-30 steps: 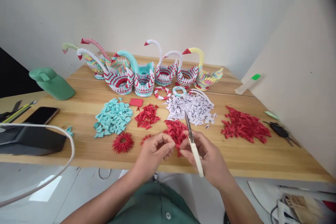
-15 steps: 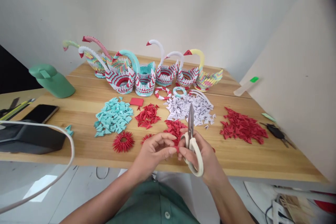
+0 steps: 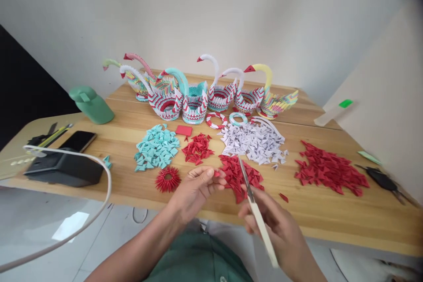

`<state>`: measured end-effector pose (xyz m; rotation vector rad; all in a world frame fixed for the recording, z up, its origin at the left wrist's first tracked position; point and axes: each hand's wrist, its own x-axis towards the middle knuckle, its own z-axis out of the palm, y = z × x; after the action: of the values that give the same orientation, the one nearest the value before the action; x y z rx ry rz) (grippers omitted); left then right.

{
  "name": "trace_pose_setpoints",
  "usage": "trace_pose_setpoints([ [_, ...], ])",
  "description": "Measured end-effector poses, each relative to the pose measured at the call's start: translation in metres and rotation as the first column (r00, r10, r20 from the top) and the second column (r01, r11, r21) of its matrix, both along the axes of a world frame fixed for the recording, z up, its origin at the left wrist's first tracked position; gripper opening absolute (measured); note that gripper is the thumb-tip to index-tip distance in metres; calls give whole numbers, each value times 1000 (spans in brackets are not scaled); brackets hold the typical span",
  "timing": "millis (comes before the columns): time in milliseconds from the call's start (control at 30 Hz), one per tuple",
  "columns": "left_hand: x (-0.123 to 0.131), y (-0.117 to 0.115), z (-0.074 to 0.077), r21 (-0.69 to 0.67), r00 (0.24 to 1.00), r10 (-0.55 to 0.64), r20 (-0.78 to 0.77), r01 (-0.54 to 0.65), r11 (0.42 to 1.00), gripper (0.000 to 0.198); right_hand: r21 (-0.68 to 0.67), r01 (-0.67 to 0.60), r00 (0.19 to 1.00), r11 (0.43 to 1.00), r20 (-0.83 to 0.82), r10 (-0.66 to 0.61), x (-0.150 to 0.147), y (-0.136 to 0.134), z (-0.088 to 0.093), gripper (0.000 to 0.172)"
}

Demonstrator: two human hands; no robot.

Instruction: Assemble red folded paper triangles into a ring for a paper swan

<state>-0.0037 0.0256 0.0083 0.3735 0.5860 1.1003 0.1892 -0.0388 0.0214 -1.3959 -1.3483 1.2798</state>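
Observation:
My left hand point(image 3: 194, 191) pinches a small red folded paper piece point(image 3: 217, 174) between thumb and fingers. In my right hand point(image 3: 274, 224) are scissors with cream handles point(image 3: 263, 231), seen edge-on, the blades pointing up and away from me. A pile of red paper triangles point(image 3: 236, 176) lies just beyond and between both hands. Left of my left hand rests a spiky red paper ring point(image 3: 168, 179). One loose red piece point(image 3: 283, 197) lies to the right of the scissors.
Farther back are turquoise point(image 3: 157, 147), small red point(image 3: 197, 149) and white point(image 3: 254, 141) piles. Several paper swans point(image 3: 194, 108) line the rear. A larger red pile point(image 3: 330, 167) and keys point(image 3: 381, 179) lie right. Left stand a green bottle point(image 3: 92, 105), phone point(image 3: 77, 141) and black device point(image 3: 66, 169) with a white cable.
My hands have moved apart; the red piece stays in the left. My right hand has shifted right and lowered, turning the scissors edge-on. The camera view has swung slightly left.

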Motion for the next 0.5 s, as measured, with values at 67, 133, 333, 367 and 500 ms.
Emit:
trace_pose_setpoints([
  [67, -3, 2, 0, -24, 1000, 1, 21, 0, 1000, 32, 23, 1, 989, 1000, 147, -4, 11, -10, -5, 39],
  [133, -3, 3, -3, -52, 1000, 2, 27, -1, 999, 34, 38, -69, 967, 997, 249, 57, 18, -16, -10, 41],
  [333, 3, 1, -9, -107, 994, -27, 103, 38, 994, 38, -138, -203, 946, 969, 228, 231, 11, -17, -9, 45],
  [367, 3, 1, -9, -102, 993, -28, 116, 40, 994, 39, -181, -202, 954, 963, 185, 235, 8, -17, -7, 46],
  [500, 2, 0, -9, -104, 987, -10, 158, 27, 994, 39, -217, -146, 977, 965, 122, 175, 0, -16, -1, 47],
])
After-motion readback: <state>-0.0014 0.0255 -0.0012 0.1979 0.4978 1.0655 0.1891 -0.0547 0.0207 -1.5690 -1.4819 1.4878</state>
